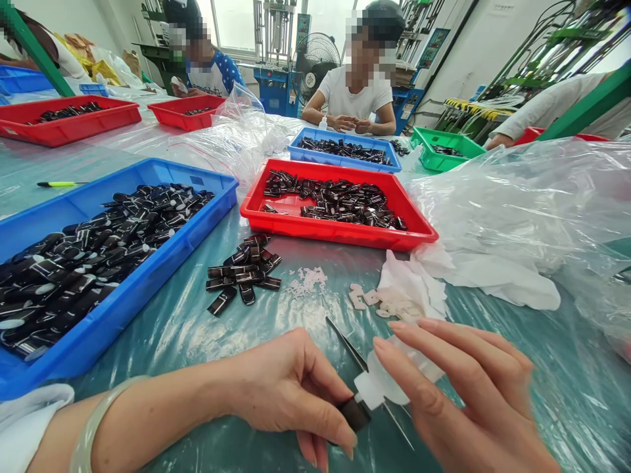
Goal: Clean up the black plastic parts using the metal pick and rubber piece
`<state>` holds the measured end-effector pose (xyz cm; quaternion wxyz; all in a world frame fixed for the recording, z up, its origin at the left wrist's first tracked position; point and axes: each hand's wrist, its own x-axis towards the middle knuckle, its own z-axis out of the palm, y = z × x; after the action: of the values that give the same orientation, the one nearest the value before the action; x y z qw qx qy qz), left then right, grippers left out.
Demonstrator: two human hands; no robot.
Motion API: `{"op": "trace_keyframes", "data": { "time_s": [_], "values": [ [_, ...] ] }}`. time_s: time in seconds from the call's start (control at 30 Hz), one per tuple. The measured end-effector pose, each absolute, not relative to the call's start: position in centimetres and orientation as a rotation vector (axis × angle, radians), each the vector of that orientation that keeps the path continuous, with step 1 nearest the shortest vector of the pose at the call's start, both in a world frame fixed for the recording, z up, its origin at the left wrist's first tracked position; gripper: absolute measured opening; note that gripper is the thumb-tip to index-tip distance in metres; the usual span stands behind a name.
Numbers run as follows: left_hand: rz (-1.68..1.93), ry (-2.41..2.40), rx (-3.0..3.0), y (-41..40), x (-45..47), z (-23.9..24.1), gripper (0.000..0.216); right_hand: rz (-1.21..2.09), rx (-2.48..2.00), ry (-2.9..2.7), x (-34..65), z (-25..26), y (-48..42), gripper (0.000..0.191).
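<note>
My left hand (296,394) pinches a small glossy black piece (355,414) between thumb and fingers. Above the table, my right hand (468,387) has its fingers stretched along a translucent white squeeze bottle (389,374); its thumb is hidden. The bottle's nozzle meets, or nearly meets, the edge of the black piece. Thin pointed metal tweezers (348,345) pass behind the bottle, and I cannot tell whether they lie on the table or are held. Beyond my hands are a loose pile of black pieces (246,269), small white scraps (306,282) and flat pale pieces (362,297).
A blue tray (197,253) of black pieces stands at left, a red tray (340,233) ahead. Crumpled white tissue (411,282) and clear plastic sheeting (532,203) lie at right. Farther trays and a person (362,92) working opposite are visible. A yellow-green pen (62,184) lies far left.
</note>
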<state>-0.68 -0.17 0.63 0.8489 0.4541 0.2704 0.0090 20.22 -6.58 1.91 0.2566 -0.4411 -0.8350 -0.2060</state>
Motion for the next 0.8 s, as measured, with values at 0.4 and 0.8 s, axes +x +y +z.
{"op": "trace_keyframes", "data": {
  "time_s": [0.4, 0.8],
  "values": [
    [0.027, 0.56, 0.934, -0.2, -0.7, 0.5, 0.02, -0.468, -1.22, -2.252, 19.8, 2.5, -6.1, 0.03],
    [0.132, 0.576, 1.098, -0.1, -1.0, 0.7, 0.029, -0.151, -1.362, -2.1, 21.5, 1.9, -5.5, 0.035]
  ]
}}
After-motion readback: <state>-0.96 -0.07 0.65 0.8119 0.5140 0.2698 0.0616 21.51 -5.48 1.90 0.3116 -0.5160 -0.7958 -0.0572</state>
